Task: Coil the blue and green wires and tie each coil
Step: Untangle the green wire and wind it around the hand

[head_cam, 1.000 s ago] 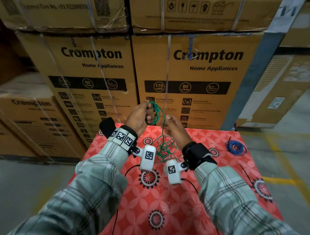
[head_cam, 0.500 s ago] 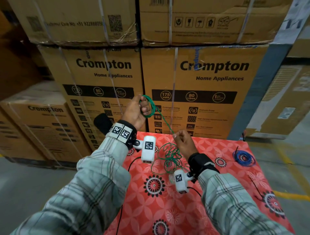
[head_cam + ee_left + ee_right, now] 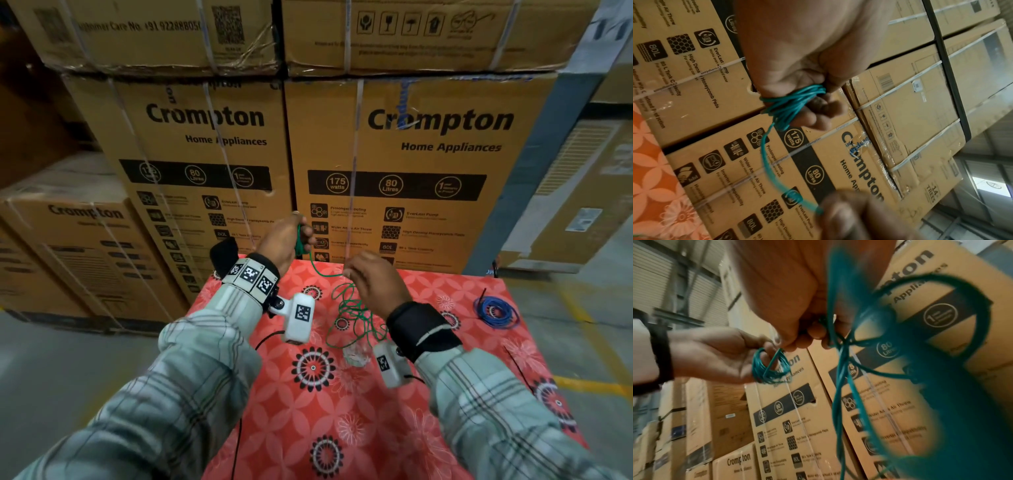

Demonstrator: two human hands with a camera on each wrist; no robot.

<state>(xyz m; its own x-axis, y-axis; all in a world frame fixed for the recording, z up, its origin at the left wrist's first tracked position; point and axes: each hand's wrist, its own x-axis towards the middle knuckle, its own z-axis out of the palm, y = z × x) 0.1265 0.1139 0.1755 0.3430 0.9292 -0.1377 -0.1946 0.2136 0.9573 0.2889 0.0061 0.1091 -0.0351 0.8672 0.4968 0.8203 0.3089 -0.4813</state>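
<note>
the left hand is raised above the table's far edge, fingers curled around a small coil of green wire. the right hand pinches the trailing strand, loose loops hanging below. the coiled blue wire lies on the red floral tablecloth, far right.

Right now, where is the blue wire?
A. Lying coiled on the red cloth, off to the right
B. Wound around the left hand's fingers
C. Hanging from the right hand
A: the blue wire lies coiled on the red cloth, touched by neither hand.
</note>
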